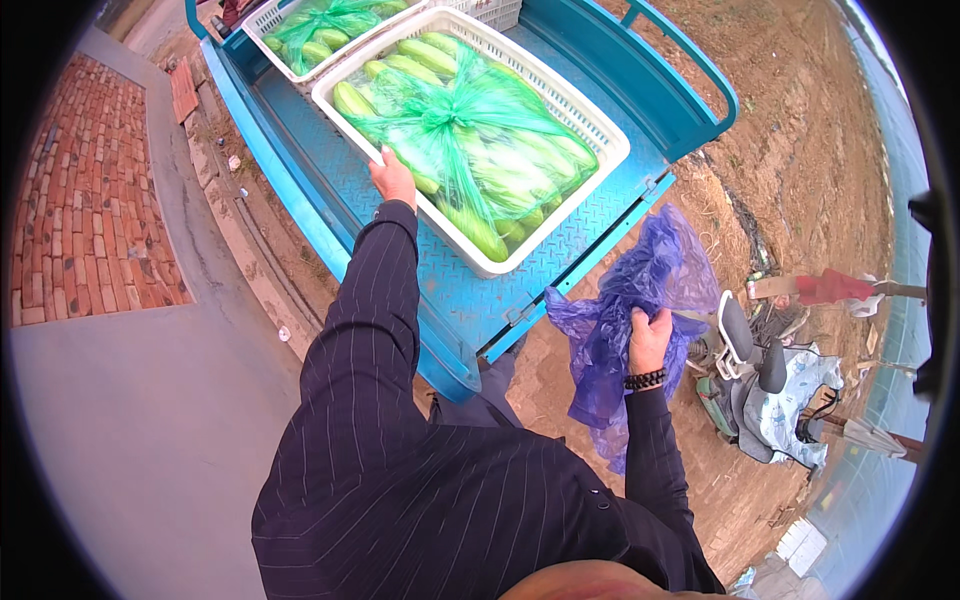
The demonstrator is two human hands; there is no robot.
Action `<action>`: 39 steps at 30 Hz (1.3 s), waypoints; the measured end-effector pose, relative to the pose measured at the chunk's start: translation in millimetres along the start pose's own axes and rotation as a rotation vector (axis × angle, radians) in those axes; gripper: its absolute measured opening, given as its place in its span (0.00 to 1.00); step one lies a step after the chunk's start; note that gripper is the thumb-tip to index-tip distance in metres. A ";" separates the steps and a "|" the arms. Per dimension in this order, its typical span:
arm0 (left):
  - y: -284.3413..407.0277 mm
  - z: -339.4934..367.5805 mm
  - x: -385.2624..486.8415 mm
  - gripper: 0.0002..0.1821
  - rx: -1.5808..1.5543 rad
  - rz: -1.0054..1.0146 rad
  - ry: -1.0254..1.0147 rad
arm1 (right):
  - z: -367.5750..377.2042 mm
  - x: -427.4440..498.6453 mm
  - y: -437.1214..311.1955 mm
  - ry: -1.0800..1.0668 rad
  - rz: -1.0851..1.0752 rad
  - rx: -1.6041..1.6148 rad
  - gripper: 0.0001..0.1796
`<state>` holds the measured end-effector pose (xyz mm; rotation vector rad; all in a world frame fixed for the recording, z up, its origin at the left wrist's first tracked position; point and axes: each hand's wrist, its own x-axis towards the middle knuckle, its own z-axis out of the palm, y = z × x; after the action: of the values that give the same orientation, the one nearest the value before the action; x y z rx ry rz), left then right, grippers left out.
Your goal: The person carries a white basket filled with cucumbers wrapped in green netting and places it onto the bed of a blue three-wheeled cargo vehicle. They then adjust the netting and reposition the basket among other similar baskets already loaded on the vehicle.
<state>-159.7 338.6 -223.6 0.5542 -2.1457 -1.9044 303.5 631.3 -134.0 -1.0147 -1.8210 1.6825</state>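
Note:
My left hand (394, 180) grips the near-left rim of a white plastic crate (616, 154), its thumb over the edge and the other fingers mostly hidden. Pale green cucumbers or similar long gourds (484, 232) fill the crate inside a thin green plastic bag (454, 112), which is gathered into a knot on top. Past the tailgate side of the truck bed, my right hand (650, 341) clutches a crumpled bundle of purple plastic bags (611, 322) that hangs loosely around the fingers.
The crate stands on a blue diamond-plate cargo bed (450, 277) with raised side rails (694, 67). A second crate (296, 75) with bagged green produce sits beyond it. A scooter (757, 397) is parked on the dirt at right; a brick panel (90, 202) lies left.

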 end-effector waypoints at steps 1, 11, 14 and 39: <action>-1.5 -1.2 -0.3 0.33 0.040 0.011 0.000 | 16.6 29.9 2.7 -0.121 -0.143 0.002 0.23; 12.7 -10.3 -15.0 0.23 0.148 0.037 0.053 | 154.0 244.7 39.7 0.152 -0.088 -0.294 0.23; 9.9 -9.7 -15.0 0.24 0.100 -0.011 0.038 | 168.3 256.3 52.4 0.129 -0.062 -0.443 0.25; 4.3 19.0 -34.0 0.20 -0.027 -0.093 0.077 | 171.2 342.1 59.0 -0.193 -0.194 -0.319 0.21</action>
<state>-137.2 370.4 -219.1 0.7209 -2.0778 -1.9232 -26.6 783.4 -267.4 -0.7838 -2.2873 1.4456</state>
